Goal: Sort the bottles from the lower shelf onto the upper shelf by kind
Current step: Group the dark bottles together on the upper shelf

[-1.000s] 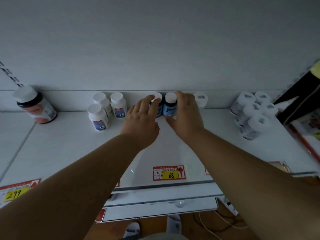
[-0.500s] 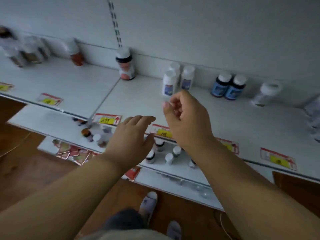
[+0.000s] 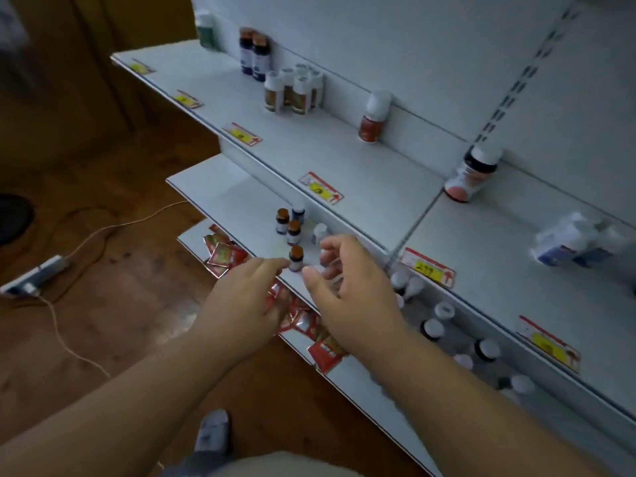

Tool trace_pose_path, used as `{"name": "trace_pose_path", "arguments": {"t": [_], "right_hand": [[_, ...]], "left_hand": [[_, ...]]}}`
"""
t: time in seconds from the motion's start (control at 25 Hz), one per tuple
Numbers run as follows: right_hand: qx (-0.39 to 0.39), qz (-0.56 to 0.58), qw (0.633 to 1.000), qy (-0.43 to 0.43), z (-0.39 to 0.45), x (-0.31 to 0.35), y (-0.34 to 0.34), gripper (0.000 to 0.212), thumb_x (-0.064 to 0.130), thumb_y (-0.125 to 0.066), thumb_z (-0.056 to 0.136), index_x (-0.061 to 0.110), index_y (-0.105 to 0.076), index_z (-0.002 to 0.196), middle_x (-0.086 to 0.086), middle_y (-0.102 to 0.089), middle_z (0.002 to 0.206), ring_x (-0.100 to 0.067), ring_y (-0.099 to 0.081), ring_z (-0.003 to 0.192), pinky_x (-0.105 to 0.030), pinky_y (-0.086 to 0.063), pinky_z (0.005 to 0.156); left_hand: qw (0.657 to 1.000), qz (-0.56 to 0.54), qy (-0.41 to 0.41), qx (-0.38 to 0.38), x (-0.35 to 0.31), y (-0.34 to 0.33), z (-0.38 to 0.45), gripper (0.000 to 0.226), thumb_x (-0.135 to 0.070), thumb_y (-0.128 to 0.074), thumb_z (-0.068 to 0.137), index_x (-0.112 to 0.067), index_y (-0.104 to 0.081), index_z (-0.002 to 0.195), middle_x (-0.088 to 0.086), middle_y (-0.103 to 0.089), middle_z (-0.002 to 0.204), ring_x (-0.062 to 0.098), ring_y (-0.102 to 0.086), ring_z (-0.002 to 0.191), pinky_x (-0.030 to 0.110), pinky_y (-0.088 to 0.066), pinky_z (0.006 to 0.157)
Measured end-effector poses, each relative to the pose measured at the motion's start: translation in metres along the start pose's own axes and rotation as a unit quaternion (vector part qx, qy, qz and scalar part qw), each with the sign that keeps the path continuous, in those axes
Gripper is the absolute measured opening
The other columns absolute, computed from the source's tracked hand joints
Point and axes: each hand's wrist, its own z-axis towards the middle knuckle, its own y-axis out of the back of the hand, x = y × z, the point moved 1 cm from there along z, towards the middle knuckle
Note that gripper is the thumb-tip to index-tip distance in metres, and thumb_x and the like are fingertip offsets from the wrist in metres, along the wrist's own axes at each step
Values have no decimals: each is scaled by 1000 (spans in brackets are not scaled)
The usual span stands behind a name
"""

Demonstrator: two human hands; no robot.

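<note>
My left hand [image 3: 246, 301] and my right hand [image 3: 347, 287] hover empty, fingers loosely spread, on either side of a small brown-capped bottle [image 3: 296, 258] at the lower shelf's [image 3: 220, 197] front edge. Behind it stand two more brown-capped bottles [image 3: 288, 227], a blue-capped one [image 3: 298, 215] and a white-capped one [image 3: 320, 233]. More white-capped bottles [image 3: 444, 321] lie under the upper shelf to the right. On the upper shelf [image 3: 309, 149] stand two dark bottles [image 3: 254, 55], a cluster of white-capped bottles [image 3: 294, 89], a red-labelled bottle [image 3: 375, 117], a pink-based bottle [image 3: 473, 173] and blurred blue-labelled bottles [image 3: 574, 242].
Red sachets [image 3: 223, 253] are scattered on the bottom shelf below my hands. A green bottle [image 3: 206, 29] stands at the upper shelf's far left end. Price tags [image 3: 321, 188] line the upper shelf's edge. A power strip [image 3: 34, 275] and cable lie on the wooden floor at left.
My hands let go of the two blue-labelled bottles on the upper shelf, pulled back and dropped to the lower shelf. My view swung left and down.
</note>
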Motion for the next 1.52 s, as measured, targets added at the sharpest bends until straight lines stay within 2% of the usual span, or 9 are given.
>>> {"name": "trace_pose_path", "arguments": {"t": [0.16,0.32,0.52,0.64,0.84,1.0,1.16,1.32,1.52], "right_hand": [[20,-12,1000,-16,49,29,-102,38,33,-62,92,24,-49,126,8,-50,116,-6,-51,104,-29,-52,86],[48,-45,997,-51,111,32,-142,39,34,-63,92,26,-47,127,7,-46,121,-9,-50,109,-26,-51,85],[34,-62,994,-78,204,-24,-186,34,34,-63,93,24,-51,124,2,-50,122,-11,-55,104,-24,-54,80],[46,-74,991,-104,261,-71,-225,33,33,-64,93,23,-52,122,-1,-50,125,-11,-56,105,-32,-57,84],[54,-114,973,-195,322,-147,-286,34,33,-66,92,24,-49,121,0,-45,131,-16,-59,105,-19,-45,78],[93,-194,945,-248,365,-219,-330,50,36,-66,90,25,-41,133,-5,-39,136,-21,-54,100,-30,-44,84],[128,-228,916,-304,397,-275,-359,72,38,-64,90,31,-23,148,-8,-28,148,-32,-56,112,-47,-45,102],[89,-282,898,-326,410,-298,-381,47,30,-60,93,30,-37,134,-7,-38,138,-31,-57,95,-48,-48,95],[99,-237,917,-306,410,-289,-388,35,19,-60,88,22,-39,116,-7,-52,114,-27,-58,99,-41,-52,82]], "left_hand": [[998,-37,48,-32,99,47,13,43,-34,-54,91,-23,-53,132,-5,-60,123,14,-55,112,33,-46,90],[993,-70,85,-39,163,58,46,47,-40,-47,88,-24,-53,132,-5,-60,122,14,-57,109,36,-48,89],[996,63,37,48,230,-4,107,50,-41,-49,87,-19,-55,131,7,-62,116,32,-60,104,43,-50,84],[995,52,47,75,274,-45,153,48,-36,-59,87,-18,-54,131,10,-61,118,35,-58,105,47,-51,84],[993,73,28,83,340,-110,220,50,-32,-67,85,-13,-56,130,15,-62,119,39,-60,104,49,-48,84],[987,105,-7,123,373,-161,260,55,-39,-59,89,-15,-50,137,13,-56,130,36,-55,113,46,-46,90],[976,146,-50,155,397,-200,276,59,-45,-48,93,-20,-36,144,8,-45,141,31,-47,124,45,-40,100],[980,118,-30,160,415,-217,278,59,-46,-51,90,-20,-41,142,9,-50,136,32,-50,120,48,-43,96],[984,-1,52,169,415,-208,278,56,-45,-51,93,-24,-40,144,7,-49,138,29,-48,124,43,-42,101]]}}
